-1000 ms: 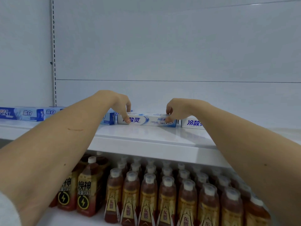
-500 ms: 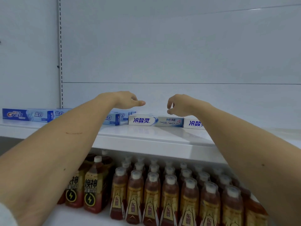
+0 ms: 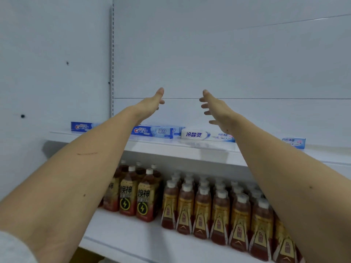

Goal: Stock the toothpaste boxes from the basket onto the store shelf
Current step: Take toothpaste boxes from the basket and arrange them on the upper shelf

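Head view, nearest first: a grey sleeve (image 3: 13, 247) edges the lower left corner, and two bare forearms reach forward and upward from the bottom corners. Beneath them, the lower shelf (image 3: 133, 238) carries rows of upright bottled drinks — dark bottles with lightning-bolt labels (image 3: 142, 198) at left, yellow-labelled tea bottles (image 3: 220, 211) filling the middle and right. Above, the upper shelf (image 3: 190, 149) holds the toothpaste boxes lying on their long sides in a row along its back: a blue Crest box (image 3: 80, 126) at far left, partly hidden by the left forearm; a second Crest box (image 3: 152, 131) just right of that arm; a white box with blue characters (image 3: 205, 135) beside it at centre; and a pale blue box (image 3: 294, 142) further right, showing past the right forearm. Farthest out, the left hand (image 3: 150, 103) and right hand (image 3: 216, 109) hover above the boxes, well apart from them and from each other — each grip released, fingers spread and holding nothing, palms turned toward one another before the white back panel (image 3: 228, 54).
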{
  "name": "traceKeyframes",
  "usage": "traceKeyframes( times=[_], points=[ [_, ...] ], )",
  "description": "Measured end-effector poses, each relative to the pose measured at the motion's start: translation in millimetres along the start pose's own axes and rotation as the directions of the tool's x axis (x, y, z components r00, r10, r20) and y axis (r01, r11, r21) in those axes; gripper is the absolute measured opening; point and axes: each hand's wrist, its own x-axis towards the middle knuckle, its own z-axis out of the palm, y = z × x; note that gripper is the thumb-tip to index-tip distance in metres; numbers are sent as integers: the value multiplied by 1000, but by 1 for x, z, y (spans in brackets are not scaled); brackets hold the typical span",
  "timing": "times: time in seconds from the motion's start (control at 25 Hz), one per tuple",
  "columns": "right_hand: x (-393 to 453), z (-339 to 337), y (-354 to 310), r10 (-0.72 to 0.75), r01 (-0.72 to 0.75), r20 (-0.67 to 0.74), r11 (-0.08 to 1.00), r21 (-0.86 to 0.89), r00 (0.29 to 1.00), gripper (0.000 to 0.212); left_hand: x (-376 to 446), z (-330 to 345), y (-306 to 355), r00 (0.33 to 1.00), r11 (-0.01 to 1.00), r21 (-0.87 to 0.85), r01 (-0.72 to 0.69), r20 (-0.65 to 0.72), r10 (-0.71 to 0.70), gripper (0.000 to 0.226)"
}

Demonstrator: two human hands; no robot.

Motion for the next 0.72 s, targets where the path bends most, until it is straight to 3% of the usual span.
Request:
traceKeyframes(
  times=[0.44,0.72],
  points=[
    [-94,150,-28,-100,48,110,917,395,989,55,-130,-55,-90,962,955,-289,65,-236,-136,68],
    [-160,248,55,52,-154,212,850,503,976,47,-202,-15,-178,937,874,-468,130,-230,-263,68]
  ],
)
